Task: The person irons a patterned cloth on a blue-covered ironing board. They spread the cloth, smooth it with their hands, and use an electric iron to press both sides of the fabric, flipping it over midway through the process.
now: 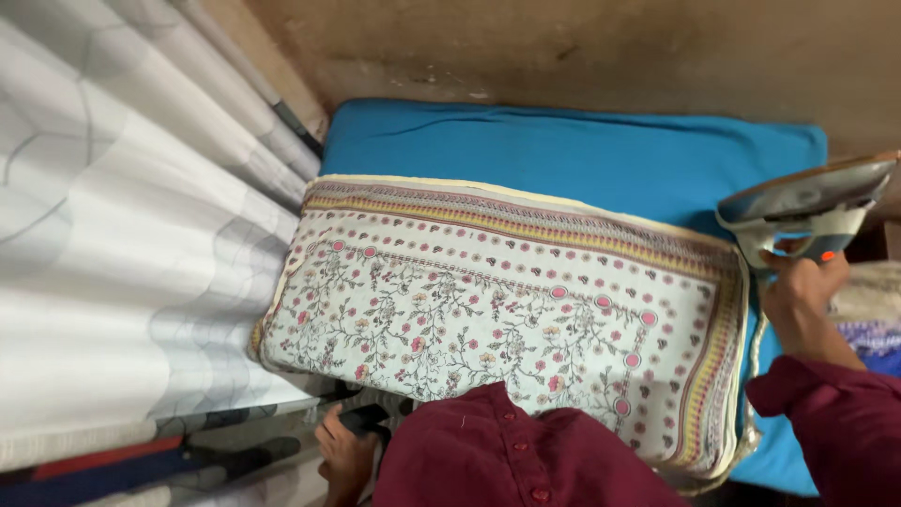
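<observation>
Cream cotton cloth printed with pink and red flowers and a striped yellow-and-maroon border [497, 319] lies folded into a thick, flat rectangle on a worktop padded with a bright teal-blue cover [582, 150]. Its long axis runs from the left, near the curtain, across to the right and slightly downward; one long bordered edge faces the far wall, the other reaches toward the person's body.

Just off the cloth's right short edge, the right hand [798, 296] holds a white and grey electric iron with a small orange light [807, 211] lifted clear of the fabric, tilted with its soleplate turned up and away. The fingers are wrapped around the handle from below. The cloth therefore lies to the left of this hand, which is the nearer of the two to it; a pale cord [754, 376] hangs down beside the cloth's right edge.

The left hand [345, 451] is low at the cloth's near left corner, below the worktop edge, fingers curled around a small dark object I cannot make out.

Maroon buttoned shirt sleeves [826, 422] fill the bottom of the view. To the left hangs a white-grey curtain with a thin geometric line pattern [122, 244]; behind is a stained brown wall [563, 47]. No packages, labels or signs are visible.
</observation>
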